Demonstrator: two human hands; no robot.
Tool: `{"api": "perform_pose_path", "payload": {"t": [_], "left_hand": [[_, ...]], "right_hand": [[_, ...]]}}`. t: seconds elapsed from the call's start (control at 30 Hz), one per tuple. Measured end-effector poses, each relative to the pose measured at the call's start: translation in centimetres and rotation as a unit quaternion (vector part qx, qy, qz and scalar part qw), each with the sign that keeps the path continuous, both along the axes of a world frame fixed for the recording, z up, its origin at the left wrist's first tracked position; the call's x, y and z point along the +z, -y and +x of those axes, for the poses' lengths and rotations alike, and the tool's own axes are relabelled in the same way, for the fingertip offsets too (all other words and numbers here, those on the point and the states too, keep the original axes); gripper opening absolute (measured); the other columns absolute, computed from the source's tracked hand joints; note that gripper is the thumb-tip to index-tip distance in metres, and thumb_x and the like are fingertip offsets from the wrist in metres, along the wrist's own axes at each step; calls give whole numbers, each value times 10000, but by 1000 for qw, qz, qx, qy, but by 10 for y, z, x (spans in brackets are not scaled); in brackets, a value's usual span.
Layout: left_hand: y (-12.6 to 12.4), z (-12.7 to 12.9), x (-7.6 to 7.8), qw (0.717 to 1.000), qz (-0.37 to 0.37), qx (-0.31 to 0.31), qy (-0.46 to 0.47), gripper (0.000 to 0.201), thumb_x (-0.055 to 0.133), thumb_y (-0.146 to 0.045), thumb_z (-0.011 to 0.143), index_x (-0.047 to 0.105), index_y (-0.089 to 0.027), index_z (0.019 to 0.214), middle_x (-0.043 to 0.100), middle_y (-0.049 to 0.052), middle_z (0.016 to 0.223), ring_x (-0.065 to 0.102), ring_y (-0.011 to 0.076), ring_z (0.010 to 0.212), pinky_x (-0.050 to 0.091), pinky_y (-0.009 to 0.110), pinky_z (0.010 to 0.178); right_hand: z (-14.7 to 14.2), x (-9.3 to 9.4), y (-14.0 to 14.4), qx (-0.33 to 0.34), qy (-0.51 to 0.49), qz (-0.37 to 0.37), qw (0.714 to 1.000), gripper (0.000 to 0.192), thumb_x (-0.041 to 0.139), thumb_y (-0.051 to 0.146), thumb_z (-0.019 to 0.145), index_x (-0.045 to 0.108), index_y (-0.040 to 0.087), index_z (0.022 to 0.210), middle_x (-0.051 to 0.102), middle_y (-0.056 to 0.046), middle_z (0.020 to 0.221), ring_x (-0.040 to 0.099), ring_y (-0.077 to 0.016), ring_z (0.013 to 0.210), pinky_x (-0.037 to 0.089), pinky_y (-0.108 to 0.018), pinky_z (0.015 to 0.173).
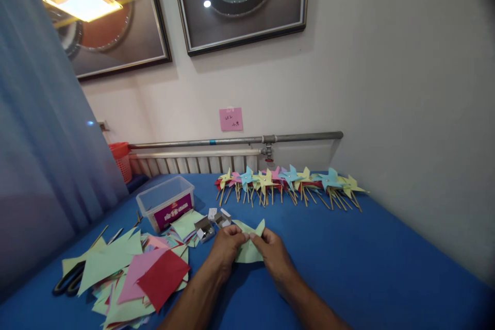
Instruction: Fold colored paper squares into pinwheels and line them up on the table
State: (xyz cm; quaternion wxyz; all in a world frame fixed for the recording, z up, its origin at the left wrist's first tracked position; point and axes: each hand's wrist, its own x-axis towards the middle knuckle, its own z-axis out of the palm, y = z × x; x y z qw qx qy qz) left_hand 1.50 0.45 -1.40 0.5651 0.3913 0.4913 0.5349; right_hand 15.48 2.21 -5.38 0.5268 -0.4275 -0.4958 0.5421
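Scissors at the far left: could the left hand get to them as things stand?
Probably yes, once it lets go: the left hand pinches the green paper, and paper sheets partly cover the scissors.

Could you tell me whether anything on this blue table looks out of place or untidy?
Mostly the loose paper pile: its sheets lie fanned at all angles and half bury the scissors. The finished pinwheels lie in a tidy row, and both hands pinch a green sheet normally.
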Motion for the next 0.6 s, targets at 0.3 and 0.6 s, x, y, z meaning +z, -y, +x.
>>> {"api": "perform_pose_path", "payload": {"t": [0.3,0.6], "left_hand": [[3,1,5,999,-24,8,39,237,847,-196,579,611,-205,589,622,-3,536,505,143,504,355,278,552],[-3,-3,11,983,0,88,163,212,791,-131,601,586,-183,600,628,1,576,574,144,534,454,280,608]], "right_hand": [[3,14,6,30,19,29,999,330,760,475,804,742,200,985,800,-58,855,738,-244,752,586,-337,695],[2,14,30,-22,308,296,904,751,632,61,757,611,313,1464,509,-87,1661,508,-287,1526,429,-517,1262]]}}
